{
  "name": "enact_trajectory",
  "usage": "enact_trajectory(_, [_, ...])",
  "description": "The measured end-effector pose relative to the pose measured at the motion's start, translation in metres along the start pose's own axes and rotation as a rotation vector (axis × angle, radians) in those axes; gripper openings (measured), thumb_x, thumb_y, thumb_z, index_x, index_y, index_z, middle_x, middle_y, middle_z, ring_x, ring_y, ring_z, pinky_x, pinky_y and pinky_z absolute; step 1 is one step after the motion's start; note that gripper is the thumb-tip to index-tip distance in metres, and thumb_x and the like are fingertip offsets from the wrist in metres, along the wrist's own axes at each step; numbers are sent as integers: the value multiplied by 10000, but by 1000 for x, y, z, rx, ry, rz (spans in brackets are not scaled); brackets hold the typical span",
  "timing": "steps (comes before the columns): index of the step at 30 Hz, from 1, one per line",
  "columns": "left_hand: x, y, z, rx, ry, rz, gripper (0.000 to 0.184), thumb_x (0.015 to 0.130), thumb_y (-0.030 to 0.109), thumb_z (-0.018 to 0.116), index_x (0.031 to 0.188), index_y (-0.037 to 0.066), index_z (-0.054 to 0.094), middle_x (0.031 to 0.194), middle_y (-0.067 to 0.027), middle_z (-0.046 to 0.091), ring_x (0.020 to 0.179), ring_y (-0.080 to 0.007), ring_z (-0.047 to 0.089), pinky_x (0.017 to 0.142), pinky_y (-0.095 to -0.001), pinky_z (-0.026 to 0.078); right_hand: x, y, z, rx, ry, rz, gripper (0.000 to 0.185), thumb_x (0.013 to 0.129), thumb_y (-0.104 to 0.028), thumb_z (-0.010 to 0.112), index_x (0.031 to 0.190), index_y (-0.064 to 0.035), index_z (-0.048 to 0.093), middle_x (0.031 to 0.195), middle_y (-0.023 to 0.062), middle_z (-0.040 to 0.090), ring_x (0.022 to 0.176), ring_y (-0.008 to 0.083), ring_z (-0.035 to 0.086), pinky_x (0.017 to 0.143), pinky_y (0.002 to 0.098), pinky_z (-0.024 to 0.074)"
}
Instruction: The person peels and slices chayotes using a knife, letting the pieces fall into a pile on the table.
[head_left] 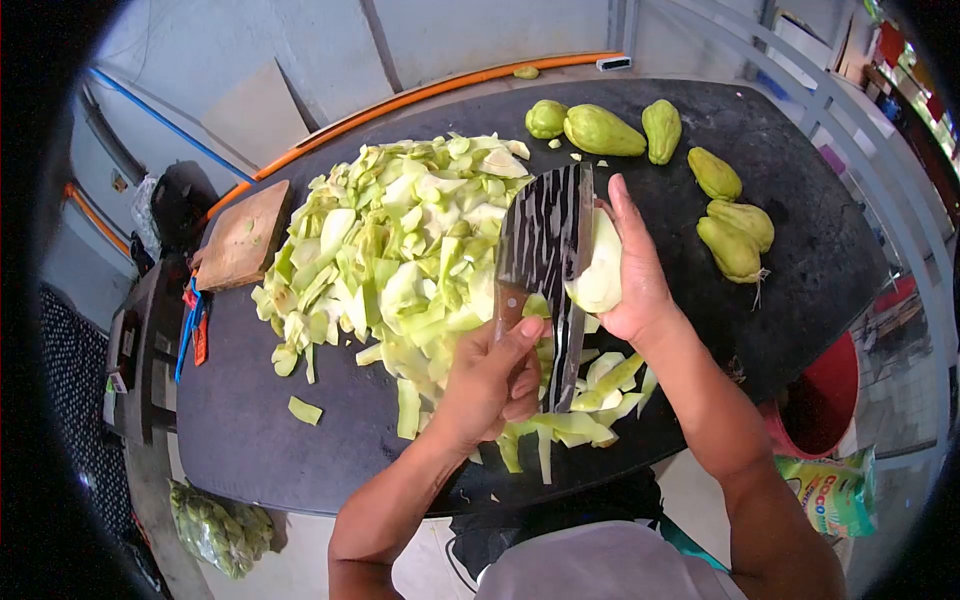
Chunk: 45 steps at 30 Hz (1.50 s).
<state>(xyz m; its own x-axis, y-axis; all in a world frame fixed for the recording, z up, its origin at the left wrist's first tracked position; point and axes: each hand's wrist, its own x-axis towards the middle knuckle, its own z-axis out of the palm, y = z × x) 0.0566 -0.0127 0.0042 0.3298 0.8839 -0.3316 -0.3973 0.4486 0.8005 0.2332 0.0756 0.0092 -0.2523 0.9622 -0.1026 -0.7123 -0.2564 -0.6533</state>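
A pale peeled vegetable (598, 268) is held above the near part of the dark surface (260, 430), its rounded side resting in the right hand (640, 275), whose fingers point up and away behind it. Just to its left stands the broad blade of a cleaver (535, 225), marked with dark and light streaks; whether the blade touches the flesh cannot be told. The left hand (497, 375) is closed around the cleaver's brown handle, thumb laid along it.

Below the blade, loose green strips (570, 428) lie near the close edge of the surface. Left of the cleaver spreads a large heap of pale green pieces (400, 240), with a wooden board (245, 235) beside its far left side. Beyond the right hand, six whole green vegetables (604, 131) form a loose curve, three along the far side and three farther right, two of these touching.

Off the surface, a red bucket (822, 395) and a green packet (830, 490) are at the right, and a filled plastic bag (220, 525) lies on the floor at the lower left.
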Motion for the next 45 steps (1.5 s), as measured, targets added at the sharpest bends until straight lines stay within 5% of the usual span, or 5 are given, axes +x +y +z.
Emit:
enact_trajectory(11, [6, -8, 9, 68, 3, -27, 294, 1006, 332, 615, 993, 38, 618, 527, 18, 383, 359, -98, 326, 362, -269, 265, -16, 12, 13, -39, -69, 34, 538, 953, -486, 643, 1296, -84, 547, 1128, 41, 659, 960, 129, 666, 811, 320, 565])
enact_trajectory(25, [5, 17, 5, 106, 73, 4, 123, 933, 127, 685, 907, 21, 629, 544, 10, 449, 409, -66, 349, 389, -257, 270, 11, 22, -15, -848, -5, -674, 650, 966, -542, 554, 1334, -14, 466, 1184, 102, 575, 1105, 185, 532, 1012, 354, 402])
enact_trajectory(30, [6, 19, -9, 794, 372, 659, 175, 919, 139, 710, 928, -17, 630, 622, 35, 498, 587, -44, 404, 538, -229, 325, 13, 0, -10, -29, 109, -72, 673, 956, -702, 436, 1174, -81, 579, 887, 32, 610, 758, 184, 644, 562, 357, 548])
enact_trajectory(37, [-1, 35, -12, 808, 468, 672, 240, 915, 136, 720, 1037, -44, 619, 628, 43, 501, 582, -49, 421, 536, -226, 336, 7, -2, -9, -211, 41, -128, 557, 966, -617, 514, 1155, -99, 598, 871, 25, 627, 762, 175, 646, 520, 399, 550])
enact_trajectory(45, [-2, 26, -2, 190, 157, 61, 286, 977, 299, 656, 999, 16, 623, 545, 11, 396, 375, -86, 329, 353, -257, 240, 11, -4, -17, -61, 6, -93, 579, 1000, -588, 466, 1154, -52, 621, 1012, 77, 689, 883, 204, 686, 780, 365, 577])
